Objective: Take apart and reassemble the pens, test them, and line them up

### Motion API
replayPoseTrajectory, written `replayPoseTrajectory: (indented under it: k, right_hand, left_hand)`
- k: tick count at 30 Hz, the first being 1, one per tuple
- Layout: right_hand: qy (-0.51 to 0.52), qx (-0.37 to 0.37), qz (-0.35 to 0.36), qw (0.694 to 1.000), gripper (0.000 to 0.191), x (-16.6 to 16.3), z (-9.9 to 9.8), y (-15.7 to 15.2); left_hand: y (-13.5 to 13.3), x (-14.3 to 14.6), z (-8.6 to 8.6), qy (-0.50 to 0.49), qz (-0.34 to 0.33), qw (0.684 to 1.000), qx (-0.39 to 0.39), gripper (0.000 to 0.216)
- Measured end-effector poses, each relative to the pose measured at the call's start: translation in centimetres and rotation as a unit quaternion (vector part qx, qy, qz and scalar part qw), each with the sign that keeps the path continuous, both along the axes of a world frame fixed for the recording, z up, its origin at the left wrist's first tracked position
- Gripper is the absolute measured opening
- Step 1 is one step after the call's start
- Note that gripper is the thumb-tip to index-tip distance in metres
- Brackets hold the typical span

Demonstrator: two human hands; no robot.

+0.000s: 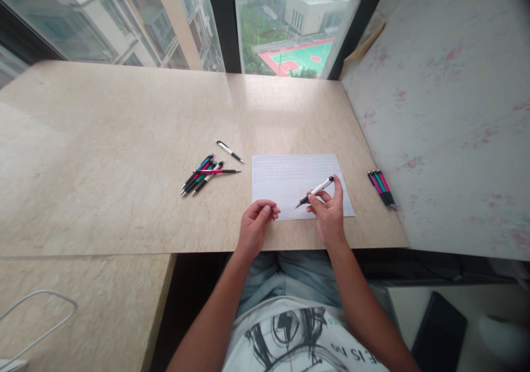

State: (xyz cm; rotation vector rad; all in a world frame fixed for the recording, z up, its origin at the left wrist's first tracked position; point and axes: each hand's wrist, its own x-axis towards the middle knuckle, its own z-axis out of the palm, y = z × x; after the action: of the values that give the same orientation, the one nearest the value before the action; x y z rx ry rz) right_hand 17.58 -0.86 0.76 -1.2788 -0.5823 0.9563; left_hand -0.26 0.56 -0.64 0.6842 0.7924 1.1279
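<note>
My right hand (329,212) is closed round a white and black click ballpoint pen (322,186). The pen slants over the sheet of paper (265,187), its tip down to the left and one finger at its button end. Rows of faint handwriting cover the top part of the sheet. At the paper's lower left corner rests my left hand (257,220), fingers curled and thumb against them, with nothing visible in it. Left of the sheet lies a pile of several pens (197,176), a pink and black pen (223,171) across its top. Another white pen (229,150) lies just above.
Several purple, green and pink pens (381,189) lie side by side near the papered wall (447,112) on the right. A window (290,30) borders the back of the marbled desk (124,140). A white cable (53,292) loops at lower left.
</note>
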Motion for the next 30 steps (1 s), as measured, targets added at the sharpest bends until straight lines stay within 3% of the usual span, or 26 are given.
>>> replayPoseTrajectory:
  k: [5,7,11,14,16,18,20,22,25,30]
  right_hand:
    - [-0.012,-0.003,-0.009,1.0,0.098,0.1,-0.1,0.1]
    - [-0.023,-0.003,-0.012,1.0,0.082,0.2,-0.2,0.1]
    - [-0.03,-0.013,-0.014,0.999,0.031,0.2,-0.3,0.1]
    - [-0.018,-0.003,-0.005,1.0,0.029,0.1,-0.1,0.3]
    - [-0.023,0.008,0.007,1.0,0.034,-0.1,0.1,0.5]
    - [-0.043,0.014,0.017,0.999,0.037,-0.4,0.3,1.0]
    - [-0.064,0.019,0.037,0.997,0.033,-0.9,0.5,1.6]
    - [-0.084,0.019,0.067,0.994,0.029,-1.5,0.8,2.4]
    - [-0.132,0.016,0.123,0.984,0.032,-2.5,1.0,3.9]
    - [-0.274,0.022,0.158,0.948,0.036,-4.1,0.6,6.4]
  left_hand:
    - [0.0,0.0,0.1,0.001,0.0,1.0,-0.001,0.013]
    - [0.0,0.1,0.1,0.006,0.002,1.0,0.0,0.013]
    - [-0.1,0.0,0.0,0.045,0.014,0.999,0.023,0.015]
    - [0.0,-0.7,0.3,0.168,0.023,0.981,0.099,0.016]
    - [0.2,-1.4,0.6,0.312,0.021,0.928,0.204,0.016]
    - [0.4,-1.9,0.8,0.448,0.021,0.84,0.307,0.02]
    - [0.5,-2.2,0.8,0.545,0.007,0.757,0.36,0.026]
    - [0.6,-2.2,0.7,0.609,-0.021,0.699,0.375,0.029]
    - [0.4,-2.0,0.5,0.652,-0.058,0.655,0.379,0.031]
    - [0.1,-1.8,0.6,0.65,-0.064,0.654,0.382,0.033]
